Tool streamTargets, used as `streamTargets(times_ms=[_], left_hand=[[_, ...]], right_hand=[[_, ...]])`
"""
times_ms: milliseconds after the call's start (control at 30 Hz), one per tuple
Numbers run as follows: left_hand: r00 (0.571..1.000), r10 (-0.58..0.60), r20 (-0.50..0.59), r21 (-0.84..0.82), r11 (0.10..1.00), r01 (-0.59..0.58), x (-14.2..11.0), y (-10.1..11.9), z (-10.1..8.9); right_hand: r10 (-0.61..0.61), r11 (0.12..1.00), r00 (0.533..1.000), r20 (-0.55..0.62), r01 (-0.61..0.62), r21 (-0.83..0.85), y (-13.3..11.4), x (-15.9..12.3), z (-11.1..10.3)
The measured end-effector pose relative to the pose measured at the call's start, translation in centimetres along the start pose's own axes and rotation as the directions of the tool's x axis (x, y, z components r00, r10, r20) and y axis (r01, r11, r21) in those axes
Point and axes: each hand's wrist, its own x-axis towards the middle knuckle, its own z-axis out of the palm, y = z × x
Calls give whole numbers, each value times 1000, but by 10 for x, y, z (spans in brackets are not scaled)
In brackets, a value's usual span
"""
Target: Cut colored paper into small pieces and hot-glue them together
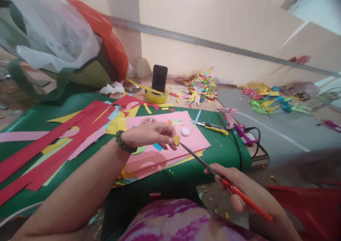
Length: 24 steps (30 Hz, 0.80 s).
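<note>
Currently mid-piece on small paper work. Left hand (161,132) has thumb and fingers pinched on a yellow scrap (176,140), held above the near right part of the pink sheets (149,164). Right hand (236,182) has its fingers wrapped round the scissors (198,158), seen edge-on, blades together as far as I can tell. Tip sits right at the scrap's right edge; can't tell touching or just beside.

Progress, best read: plenty of cutting done. Red strips (77,125) lie long across the left of the desk (221,154), and small offcuts are scattered on the pink sheets and toward the far side. Far middle, a bundle of paper flowers (201,88) looks made up; far right, a pile of folded paper shapes (266,102) looks shaped too. Scrap in hand seems unfinished: loose, not joined to anything. Pink sheets and red strips look like stock left over. How many pieces remain, can't say.

Also around: white cap (185,131) on the pink sheets, yellow box cutter (217,128) right of them, pink glue gun (228,116) beyond that, phone (160,78) standing behind the yellow tape roll (157,97).
</note>
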Motion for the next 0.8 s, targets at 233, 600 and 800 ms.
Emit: streamTargets(times_ms=[233,600,800], left_hand=[[998,-7,68,-26,1000,8,1,-1,-2],[991,-38,132,15,999,37,2,-3,-1],[987,-70,142,68,996,61,2,-4,-2]], right_hand=[[-13,1000,999,40,13,-3,-5,4,-1],[-48,997,990,136,38,74,0,13,1],[-60,998,991,116,60,0,2,11,1]])
